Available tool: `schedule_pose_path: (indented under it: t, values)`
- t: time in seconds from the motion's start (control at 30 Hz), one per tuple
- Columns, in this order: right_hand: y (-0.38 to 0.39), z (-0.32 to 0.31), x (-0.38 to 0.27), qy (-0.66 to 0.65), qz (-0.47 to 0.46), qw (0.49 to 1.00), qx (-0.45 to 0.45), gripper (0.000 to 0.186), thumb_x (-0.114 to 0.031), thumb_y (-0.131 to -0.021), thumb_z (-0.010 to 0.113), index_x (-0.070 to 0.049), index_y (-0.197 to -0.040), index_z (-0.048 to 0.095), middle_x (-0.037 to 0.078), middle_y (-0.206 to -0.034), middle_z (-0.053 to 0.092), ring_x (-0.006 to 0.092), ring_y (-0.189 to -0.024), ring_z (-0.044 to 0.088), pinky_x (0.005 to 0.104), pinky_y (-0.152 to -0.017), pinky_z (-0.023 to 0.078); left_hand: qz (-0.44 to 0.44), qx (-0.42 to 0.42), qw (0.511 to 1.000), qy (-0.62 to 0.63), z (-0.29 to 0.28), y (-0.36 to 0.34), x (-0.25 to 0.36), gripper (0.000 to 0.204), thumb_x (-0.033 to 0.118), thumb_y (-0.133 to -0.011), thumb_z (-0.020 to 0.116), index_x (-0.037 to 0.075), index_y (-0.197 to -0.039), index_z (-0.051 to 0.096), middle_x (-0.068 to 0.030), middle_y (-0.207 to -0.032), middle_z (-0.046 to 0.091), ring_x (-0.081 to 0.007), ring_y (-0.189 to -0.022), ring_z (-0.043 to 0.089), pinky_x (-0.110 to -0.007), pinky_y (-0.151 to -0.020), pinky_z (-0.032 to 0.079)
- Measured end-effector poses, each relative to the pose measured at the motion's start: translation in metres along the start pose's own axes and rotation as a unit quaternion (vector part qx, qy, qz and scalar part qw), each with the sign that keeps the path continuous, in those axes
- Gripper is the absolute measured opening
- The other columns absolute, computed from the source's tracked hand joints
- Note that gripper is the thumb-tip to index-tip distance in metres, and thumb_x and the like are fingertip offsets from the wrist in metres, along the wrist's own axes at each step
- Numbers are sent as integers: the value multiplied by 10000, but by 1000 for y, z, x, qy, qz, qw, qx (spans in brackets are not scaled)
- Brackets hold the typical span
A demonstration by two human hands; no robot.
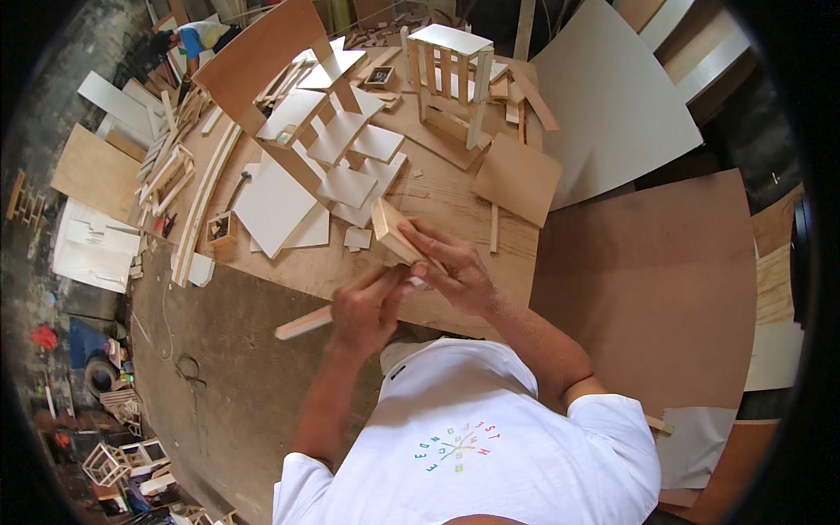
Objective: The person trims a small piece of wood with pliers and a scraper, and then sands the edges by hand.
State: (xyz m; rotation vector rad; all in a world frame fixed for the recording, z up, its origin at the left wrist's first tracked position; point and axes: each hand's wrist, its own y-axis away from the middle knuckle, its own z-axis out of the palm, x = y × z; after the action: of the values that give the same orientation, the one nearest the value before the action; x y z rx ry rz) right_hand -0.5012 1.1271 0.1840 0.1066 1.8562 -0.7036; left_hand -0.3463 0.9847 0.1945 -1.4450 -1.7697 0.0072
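My right hand grips a pale wooden block over the near edge of the table, fingers along its side and thumb underneath. Close beside it, my left hand is closed around a narrow wooden strip, whose end sticks out to the lower left over the floor. The two hands nearly meet. Something small and whitish shows between them, too covered by fingers to make out. Just beyond the block, a small white square piece lies on the wooden tabletop.
White panels and stepped white-topped assemblies stand at the table's left. A slatted wooden frame is at the back. A hammer lies near a small box. Large brown sheets lean right. A person bends far left.
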Motion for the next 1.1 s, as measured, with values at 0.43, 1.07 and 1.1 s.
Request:
schedule_pose_path:
  t: [0.43,1.07,1.1]
  values:
    - [-14,16,-1,-12,17,1000,-6,550,-289,-997,680,-136,-1513,567,315,-1518,493,458,-1381,528,454,-1099,458,-23,4,999,-36,-6,0,-15,169,31,-871,666,50,-1016,752,-144,-975,739,-384,-792,719,-464,-650,563]
    - [-20,23,78,-152,238,954,102,584,-361,-1034,650,-132,-1554,513,169,-1500,589,204,-1283,597,353,-1029,489,-55,-27,995,-80,9,-11,-10,185,167,-963,706,57,-1096,773,-127,-930,736,-304,-762,722,-405,-655,561]
    - [-17,24,91,-148,274,941,133,592,-365,-1039,641,-149,-1569,492,156,-1453,615,222,-1247,611,352,-1016,490,-79,19,993,-88,5,-15,-19,227,180,-969,716,27,-1129,768,-145,-916,731,-296,-746,721,-395,-656,556]
